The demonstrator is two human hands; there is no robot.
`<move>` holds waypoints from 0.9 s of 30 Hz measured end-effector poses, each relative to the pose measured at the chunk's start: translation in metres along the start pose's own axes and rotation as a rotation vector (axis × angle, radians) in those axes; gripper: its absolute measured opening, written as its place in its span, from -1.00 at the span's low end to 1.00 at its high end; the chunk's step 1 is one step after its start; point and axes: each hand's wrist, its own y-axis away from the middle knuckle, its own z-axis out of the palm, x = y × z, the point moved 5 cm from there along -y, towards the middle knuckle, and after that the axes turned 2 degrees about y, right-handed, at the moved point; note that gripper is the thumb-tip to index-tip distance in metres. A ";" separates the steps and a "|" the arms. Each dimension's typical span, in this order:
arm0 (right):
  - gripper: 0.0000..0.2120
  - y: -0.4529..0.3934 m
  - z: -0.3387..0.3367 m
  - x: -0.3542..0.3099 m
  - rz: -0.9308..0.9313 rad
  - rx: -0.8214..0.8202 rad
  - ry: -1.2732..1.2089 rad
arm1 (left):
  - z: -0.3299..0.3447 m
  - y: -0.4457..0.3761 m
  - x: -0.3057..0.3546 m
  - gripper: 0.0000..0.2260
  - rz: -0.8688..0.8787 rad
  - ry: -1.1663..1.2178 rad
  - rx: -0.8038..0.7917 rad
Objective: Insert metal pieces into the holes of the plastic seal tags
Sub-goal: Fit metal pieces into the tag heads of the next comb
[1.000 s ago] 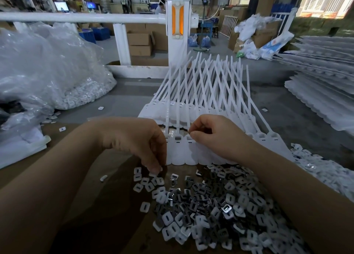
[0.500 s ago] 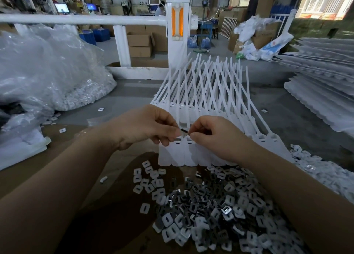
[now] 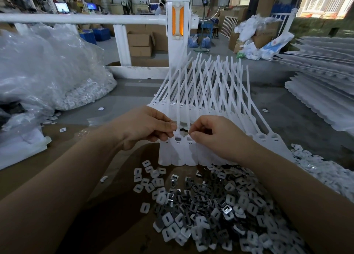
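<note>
Cardboard tabletop (image 3: 57,177) holds metal pieces (image 3: 220,206) before seal tags (image 3: 180,152).

White seal tags (image 3: 178,150) fanned upright (straps crossing); metal pieces (image 3: 214,206) heaped just below.

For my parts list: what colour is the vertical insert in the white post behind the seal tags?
Orange insert, set in the white post; the head view shows it.

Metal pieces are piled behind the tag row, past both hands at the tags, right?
Not behind. The head view shows the metal pieces piled in front of the tag row, nearest the camera. The left hand and right hand are at the tags.
</note>
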 end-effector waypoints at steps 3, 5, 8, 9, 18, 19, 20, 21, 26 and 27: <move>-0.91 0.000 0.000 0.000 0.004 0.000 0.000 | 0.001 -0.001 -0.001 -0.72 -0.001 0.012 -0.004; -0.91 0.000 0.000 0.000 0.004 0.000 -0.001 | 0.001 -0.003 -0.002 -0.85 0.001 0.005 0.008; -0.91 0.000 0.000 0.000 0.003 0.000 0.006 | 0.001 -0.004 -0.003 -0.96 0.010 -0.033 0.060; -0.91 0.000 0.000 0.000 0.003 0.000 0.008 | 0.001 -0.005 -0.003 -0.97 0.017 -0.064 0.082; -0.96 0.000 0.001 -0.001 0.000 0.015 0.008 | 0.014 -0.008 -0.001 -0.97 0.097 -0.171 0.130; -0.96 0.000 0.001 -0.001 -0.003 0.016 0.009 | 0.014 -0.008 -0.001 -0.97 0.104 -0.158 0.120; -0.96 -0.001 0.001 -0.001 -0.006 0.016 0.009 | 0.015 -0.008 0.000 -0.97 0.112 -0.147 0.111; -0.96 -0.001 0.001 -0.002 -0.008 0.015 0.008 | 0.015 -0.008 0.000 -0.96 0.121 -0.143 0.101; -0.90 0.000 0.001 -0.003 -0.006 0.024 0.014 | 0.019 -0.005 0.005 -0.96 0.179 -0.198 0.044; -0.90 0.000 0.000 -0.003 -0.006 0.027 0.014 | 0.020 -0.004 0.007 -0.96 0.202 -0.235 0.042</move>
